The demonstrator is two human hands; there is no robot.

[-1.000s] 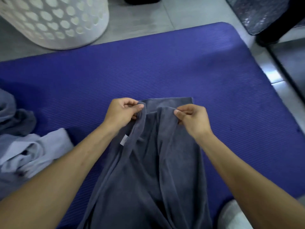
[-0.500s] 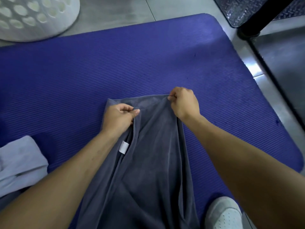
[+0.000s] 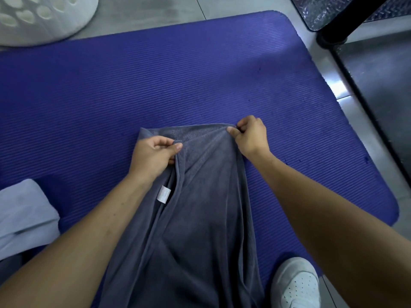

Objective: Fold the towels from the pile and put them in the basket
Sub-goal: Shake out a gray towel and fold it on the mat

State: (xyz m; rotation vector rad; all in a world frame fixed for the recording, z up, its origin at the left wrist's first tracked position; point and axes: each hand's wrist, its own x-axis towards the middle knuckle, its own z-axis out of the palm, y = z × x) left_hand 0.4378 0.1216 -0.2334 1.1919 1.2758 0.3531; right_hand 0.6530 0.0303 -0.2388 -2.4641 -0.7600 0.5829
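Pinching grey towel [image 3: 200, 218] between hands

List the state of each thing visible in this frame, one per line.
Dark grey towel: partly laid on the mat, far edge pinched by both hands, creased, not fully folded.
Left hand: pinching the towel's edge.
Right hand: pinching the towel's far right corner.
Light blue towel: lying at the mat's left edge, untouched.
White laundry basket: standing on the floor beyond the mat; contents not visible.
Blue mat: flat on the floor.
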